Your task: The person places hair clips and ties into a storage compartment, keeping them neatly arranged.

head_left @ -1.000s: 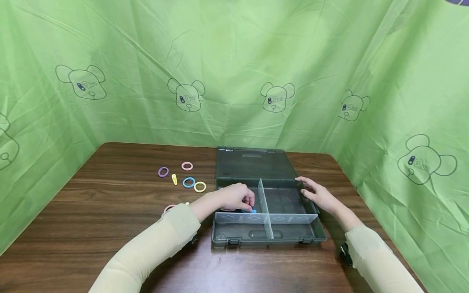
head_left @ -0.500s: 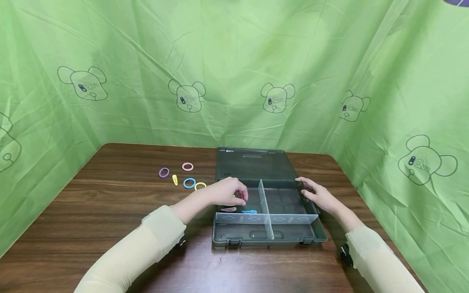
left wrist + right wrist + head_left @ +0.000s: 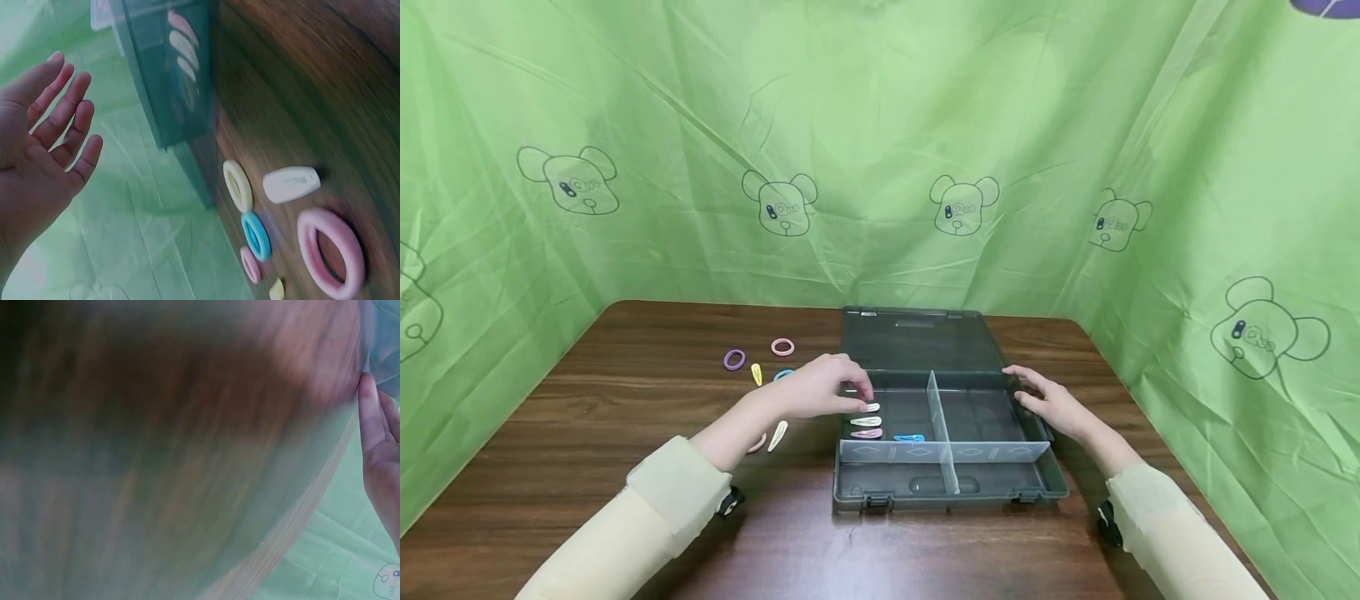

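Observation:
My left hand [image 3: 820, 387] hovers over the left edge of the grey divided box [image 3: 951, 498]. Its fingers are loosely bent with nothing between them, as the left wrist view shows. In the back left compartment lie a pink hair clip [image 3: 867, 433], a white hair clip [image 3: 866, 422], another pale clip [image 3: 872, 407] close by the fingertips, and a blue hair clip [image 3: 910, 438] near the divider. My right hand [image 3: 1054, 407] rests at the box's right edge, fingers fairly straight and touching the rim.
Left of the box lie a white hair clip [image 3: 778, 436], a pink hair tie [image 3: 331, 253], a yellow hair clip [image 3: 757, 374], a purple hair tie [image 3: 734, 360], another pink tie [image 3: 782, 347], a blue tie [image 3: 255, 235] and a yellow tie [image 3: 238, 186]. The lid [image 3: 917, 342] lies folded back.
My left hand has moved left and back from the blue clip toward the box's left edge, uncovering the clips in the compartment. The right hand stays put.

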### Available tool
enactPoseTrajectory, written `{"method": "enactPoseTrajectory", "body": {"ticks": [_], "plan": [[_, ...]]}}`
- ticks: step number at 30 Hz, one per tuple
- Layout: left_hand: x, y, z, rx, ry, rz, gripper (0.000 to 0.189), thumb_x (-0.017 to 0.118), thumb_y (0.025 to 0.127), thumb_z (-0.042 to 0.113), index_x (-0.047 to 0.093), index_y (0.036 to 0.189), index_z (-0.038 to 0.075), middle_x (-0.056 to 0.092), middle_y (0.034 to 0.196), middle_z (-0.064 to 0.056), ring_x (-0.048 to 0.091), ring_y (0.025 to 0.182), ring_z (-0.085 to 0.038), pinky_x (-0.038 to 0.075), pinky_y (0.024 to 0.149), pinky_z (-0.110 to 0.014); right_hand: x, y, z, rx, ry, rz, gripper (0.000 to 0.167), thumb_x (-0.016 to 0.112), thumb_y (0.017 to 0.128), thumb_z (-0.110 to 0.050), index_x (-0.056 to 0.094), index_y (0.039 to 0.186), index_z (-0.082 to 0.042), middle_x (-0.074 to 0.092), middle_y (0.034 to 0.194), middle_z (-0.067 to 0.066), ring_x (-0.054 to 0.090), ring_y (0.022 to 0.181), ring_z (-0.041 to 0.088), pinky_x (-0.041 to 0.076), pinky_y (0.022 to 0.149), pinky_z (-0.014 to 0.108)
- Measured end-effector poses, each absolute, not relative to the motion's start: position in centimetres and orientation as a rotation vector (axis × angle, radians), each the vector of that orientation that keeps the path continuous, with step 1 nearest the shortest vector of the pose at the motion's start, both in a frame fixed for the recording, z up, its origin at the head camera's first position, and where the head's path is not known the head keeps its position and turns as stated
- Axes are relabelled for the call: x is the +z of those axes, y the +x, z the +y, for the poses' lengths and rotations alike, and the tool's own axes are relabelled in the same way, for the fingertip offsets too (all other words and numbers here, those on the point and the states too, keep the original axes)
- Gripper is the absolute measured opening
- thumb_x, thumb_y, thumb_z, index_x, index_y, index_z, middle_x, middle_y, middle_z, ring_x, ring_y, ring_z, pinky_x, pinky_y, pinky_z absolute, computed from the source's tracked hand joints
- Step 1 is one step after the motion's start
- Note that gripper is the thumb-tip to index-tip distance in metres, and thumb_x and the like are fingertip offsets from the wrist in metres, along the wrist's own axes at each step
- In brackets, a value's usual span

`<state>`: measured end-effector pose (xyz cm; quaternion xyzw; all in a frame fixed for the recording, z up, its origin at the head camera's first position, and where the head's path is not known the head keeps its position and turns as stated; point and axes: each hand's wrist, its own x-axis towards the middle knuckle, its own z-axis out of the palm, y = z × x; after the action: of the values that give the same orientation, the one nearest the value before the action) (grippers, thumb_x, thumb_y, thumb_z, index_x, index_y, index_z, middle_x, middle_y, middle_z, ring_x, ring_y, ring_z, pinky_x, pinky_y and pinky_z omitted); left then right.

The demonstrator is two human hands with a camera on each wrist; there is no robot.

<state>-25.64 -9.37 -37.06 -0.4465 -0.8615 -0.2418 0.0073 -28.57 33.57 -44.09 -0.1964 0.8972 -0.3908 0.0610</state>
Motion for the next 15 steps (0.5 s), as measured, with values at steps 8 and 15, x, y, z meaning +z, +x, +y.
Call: {"method": "enactPoseTrajectory", "body": {"ticks": [8,15], "plan": [[-37.3,-24.9,-12.9,-0.814,-1.242,-2.709,0.011,0.072,0.081,0.024,0.069,0.091,0.022,0.066,0.089,0.014,0.055,0.089,-0.014,0.042,0.083,-0.03,-44.0,-28.5,33.3,-1.207,-0.591,2.714,0.044,0.05,0.096,-0.007,0.04,0.139,-0.004,0.051,0.127,0.028,0.057,0.102,0.035,0.051,0.071,0.029],[-37.4,-25.0,-15.4,-0.841,-1.188,-2.668,0.01,0.073,0.081,0.024,0.068,0.089,0.022,0.068,0.087,0.01,0.057,0.085,-0.009,0.045,0.08,-0.03,-44.2,-28.7,33.6,-1.201,-0.591,2.719,0.044,0.052,0.096,-0.013,0.042,0.139,-0.013,0.053,0.127,0.022,0.058,0.098,0.024,0.051,0.071,0.028]]}}
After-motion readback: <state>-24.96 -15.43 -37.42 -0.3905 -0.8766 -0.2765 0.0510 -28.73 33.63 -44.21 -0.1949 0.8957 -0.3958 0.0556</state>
